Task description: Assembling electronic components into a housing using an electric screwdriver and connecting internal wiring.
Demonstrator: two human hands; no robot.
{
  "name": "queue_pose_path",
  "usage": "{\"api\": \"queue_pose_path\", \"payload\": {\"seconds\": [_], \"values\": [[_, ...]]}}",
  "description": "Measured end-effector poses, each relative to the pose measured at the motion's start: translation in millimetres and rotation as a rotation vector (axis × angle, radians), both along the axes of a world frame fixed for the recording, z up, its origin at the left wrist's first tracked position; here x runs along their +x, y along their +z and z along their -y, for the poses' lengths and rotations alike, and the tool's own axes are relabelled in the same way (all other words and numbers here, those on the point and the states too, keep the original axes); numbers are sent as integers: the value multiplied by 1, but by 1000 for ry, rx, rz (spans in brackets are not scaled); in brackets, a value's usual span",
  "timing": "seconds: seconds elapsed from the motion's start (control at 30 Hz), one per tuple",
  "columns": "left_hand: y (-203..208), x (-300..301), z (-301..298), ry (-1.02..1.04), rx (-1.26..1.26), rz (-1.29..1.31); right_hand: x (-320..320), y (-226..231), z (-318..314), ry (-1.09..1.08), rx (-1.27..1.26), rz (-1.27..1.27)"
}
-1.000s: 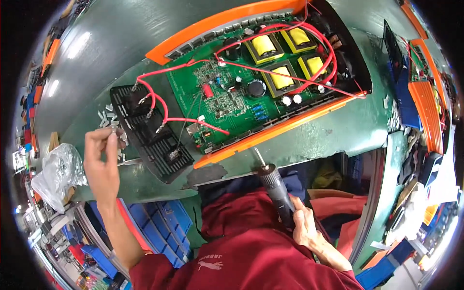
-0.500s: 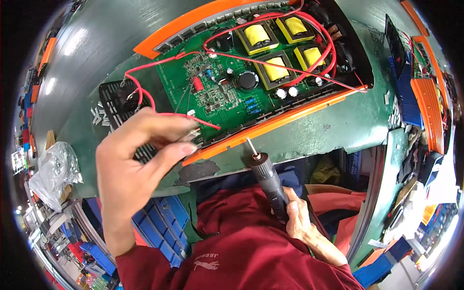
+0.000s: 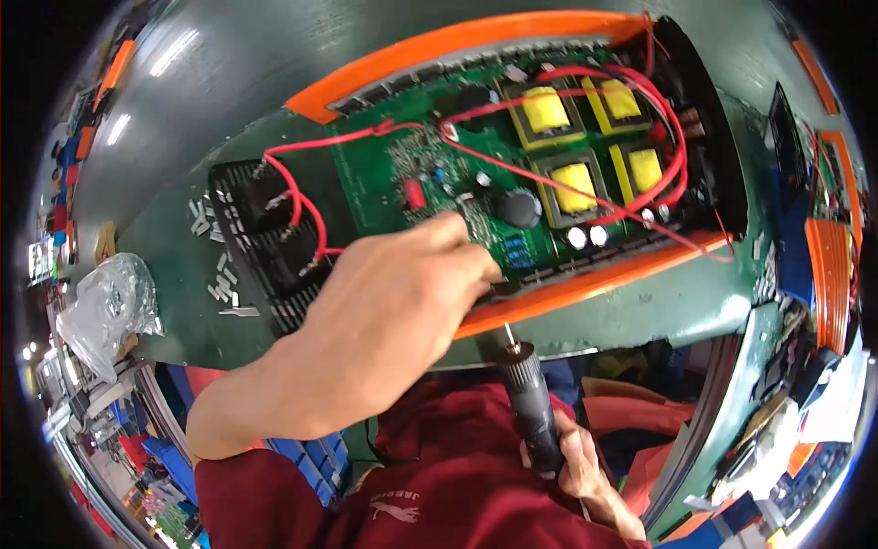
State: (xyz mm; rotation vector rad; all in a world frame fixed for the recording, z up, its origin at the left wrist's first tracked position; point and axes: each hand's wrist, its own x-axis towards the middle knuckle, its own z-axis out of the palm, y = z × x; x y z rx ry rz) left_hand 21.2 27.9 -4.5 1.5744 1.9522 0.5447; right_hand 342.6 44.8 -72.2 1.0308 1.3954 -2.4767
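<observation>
An electric screwdriver (image 3: 529,393), black with a ribbed collar, is gripped in my right hand (image 3: 583,465). Its bit points up and away, close to the near orange side panel (image 3: 585,295) of an opened device. My left hand (image 3: 389,311) reaches over that panel to the near edge of the green circuit board (image 3: 361,188), back of the hand up. Its fingers are pinched together low over the board; whatever they hold is hidden. Red wires (image 3: 334,139) cross the board to a black slotted end plate (image 3: 240,206) on the left. Several yellow transformers (image 3: 547,108) fill the right half.
Small pale metal pieces (image 3: 222,274) are scattered on the green table (image 3: 178,311) left of the device. A clear plastic bag (image 3: 108,306) lies at the table's left edge. Another orange-sided device (image 3: 830,274) stands at the far right.
My left hand has moved right, from beside the board's left end to over its near edge, fingers lowered. The device sits further right and lower in view. The screwdriver remains in my right hand.
</observation>
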Motion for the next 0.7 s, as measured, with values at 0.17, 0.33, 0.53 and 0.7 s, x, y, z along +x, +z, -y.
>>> {"api": "queue_pose_path", "payload": {"seconds": [0.17, 0.33, 0.53, 0.7], "values": [[-3, -3, 4, -21, -33, 73, 3, 11, 9, -60, -103, 28], [-5, -5, 3, -34, -35, 88, 0, 15, 7, -44, -128, 39], [-7, -1, 5, 57, -16, 115, 2, 11, 13, -69, -146, 41], [-9, -2, 6, 38, -11, 154, 3, 13, 12, -57, -151, 71]]}}
